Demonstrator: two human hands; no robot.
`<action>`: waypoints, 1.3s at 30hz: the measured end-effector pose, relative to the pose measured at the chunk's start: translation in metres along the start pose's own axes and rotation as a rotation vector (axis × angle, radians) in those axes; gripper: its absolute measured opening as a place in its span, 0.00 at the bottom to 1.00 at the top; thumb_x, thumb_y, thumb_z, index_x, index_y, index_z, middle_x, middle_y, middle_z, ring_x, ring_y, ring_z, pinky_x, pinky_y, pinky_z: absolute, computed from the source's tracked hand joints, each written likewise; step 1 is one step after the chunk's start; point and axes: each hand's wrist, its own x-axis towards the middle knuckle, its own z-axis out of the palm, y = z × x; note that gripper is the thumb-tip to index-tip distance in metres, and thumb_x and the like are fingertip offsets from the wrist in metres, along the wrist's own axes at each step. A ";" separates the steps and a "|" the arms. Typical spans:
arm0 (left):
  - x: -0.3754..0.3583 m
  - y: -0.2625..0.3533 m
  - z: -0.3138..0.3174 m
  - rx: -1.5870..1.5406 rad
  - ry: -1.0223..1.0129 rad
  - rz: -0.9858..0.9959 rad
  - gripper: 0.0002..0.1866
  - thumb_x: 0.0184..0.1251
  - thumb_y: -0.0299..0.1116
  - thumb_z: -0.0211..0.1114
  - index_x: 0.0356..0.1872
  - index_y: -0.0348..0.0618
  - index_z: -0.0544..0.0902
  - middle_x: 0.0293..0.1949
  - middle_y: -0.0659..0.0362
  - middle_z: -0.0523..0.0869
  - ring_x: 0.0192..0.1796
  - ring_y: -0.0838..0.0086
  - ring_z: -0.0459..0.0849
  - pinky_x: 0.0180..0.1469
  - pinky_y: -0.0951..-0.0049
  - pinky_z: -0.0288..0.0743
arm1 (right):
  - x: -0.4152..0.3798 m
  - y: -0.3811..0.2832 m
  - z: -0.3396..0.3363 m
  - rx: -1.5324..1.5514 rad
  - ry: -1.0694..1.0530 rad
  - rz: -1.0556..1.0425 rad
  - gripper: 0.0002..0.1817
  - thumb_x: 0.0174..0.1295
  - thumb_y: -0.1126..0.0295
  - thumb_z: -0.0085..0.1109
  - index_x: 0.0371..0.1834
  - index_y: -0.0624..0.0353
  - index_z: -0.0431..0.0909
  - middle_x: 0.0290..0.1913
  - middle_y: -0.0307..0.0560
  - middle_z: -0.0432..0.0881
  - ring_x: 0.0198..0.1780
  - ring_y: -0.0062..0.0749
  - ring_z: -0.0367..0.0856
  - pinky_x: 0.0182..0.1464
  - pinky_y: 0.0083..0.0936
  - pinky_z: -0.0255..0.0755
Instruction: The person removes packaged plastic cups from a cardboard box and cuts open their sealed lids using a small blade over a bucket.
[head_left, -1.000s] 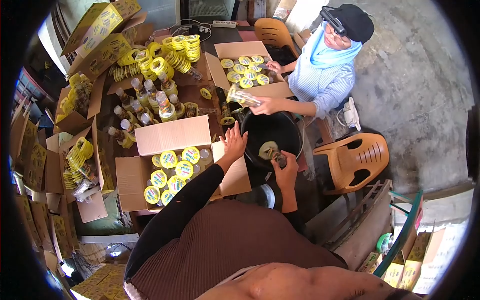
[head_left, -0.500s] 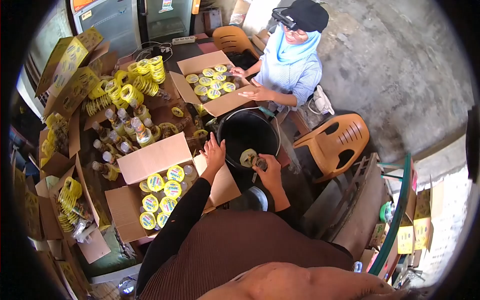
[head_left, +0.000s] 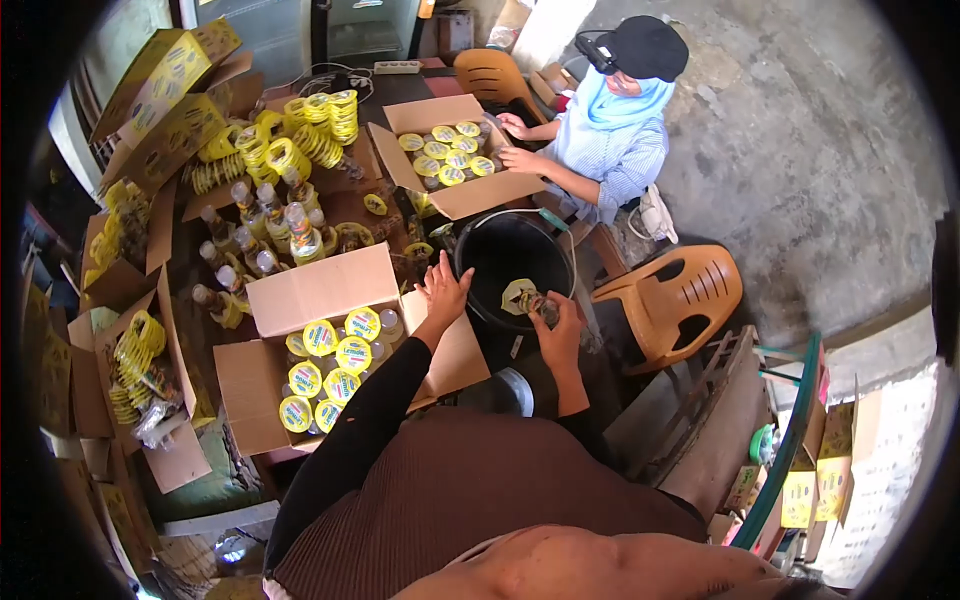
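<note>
My right hand (head_left: pixel 560 328) is closed around a small glass bottle (head_left: pixel 542 309) and holds it tilted over the near side of a black bucket (head_left: pixel 482 300). A yellow paper collar (head_left: pixel 517 296) shows at the bottle's far end, over the bucket's dark inside. My left hand (head_left: pixel 443 290) has its fingers spread beside the bucket's left rim, above the flap of an open carton (head_left: pixel 250 395). Inside that carton stand capped bottles with round yellow lemon labels (head_left: pixel 353 354) on top.
Uncollared bottles (head_left: pixel 300 235) stand behind the carton, near piles of yellow collars (head_left: pixel 285 160). Across the table a person (head_left: pixel 620 140) has both hands at another open carton of bottles (head_left: pixel 450 195). An orange chair (head_left: pixel 690 300) stands right of the bucket. More cartons (head_left: pixel 110 400) crowd the left.
The whole view has shifted slightly. My right hand has turned the bottle so more of its side shows. The other person's hands have shifted along their carton's edge.
</note>
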 end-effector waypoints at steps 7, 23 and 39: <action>-0.051 -0.051 -0.017 0.018 0.030 0.164 0.39 0.74 0.55 0.57 0.78 0.46 0.57 0.73 0.45 0.67 0.77 0.47 0.58 0.74 0.32 0.48 | 0.027 -0.030 0.033 0.326 -0.063 -0.062 0.24 0.56 0.74 0.73 0.56 0.62 0.76 0.50 0.56 0.83 0.53 0.53 0.83 0.54 0.39 0.76; -0.153 -0.154 -0.079 0.232 0.144 0.205 0.27 0.63 0.37 0.69 0.64 0.48 0.76 0.71 0.52 0.69 0.77 0.48 0.57 0.76 0.36 0.44 | 0.031 -0.051 0.156 0.171 -0.218 -0.432 0.37 0.55 0.71 0.71 0.70 0.56 0.66 0.68 0.55 0.72 0.70 0.53 0.68 0.71 0.51 0.59; -0.171 -0.147 -0.106 0.426 -0.202 0.248 0.57 0.38 0.70 0.77 0.71 0.48 0.73 0.82 0.47 0.42 0.83 0.43 0.30 0.74 0.27 0.27 | 0.005 0.024 0.046 -0.036 0.218 -0.068 0.19 0.59 0.76 0.65 0.55 0.54 0.81 0.56 0.47 0.80 0.59 0.48 0.76 0.62 0.44 0.67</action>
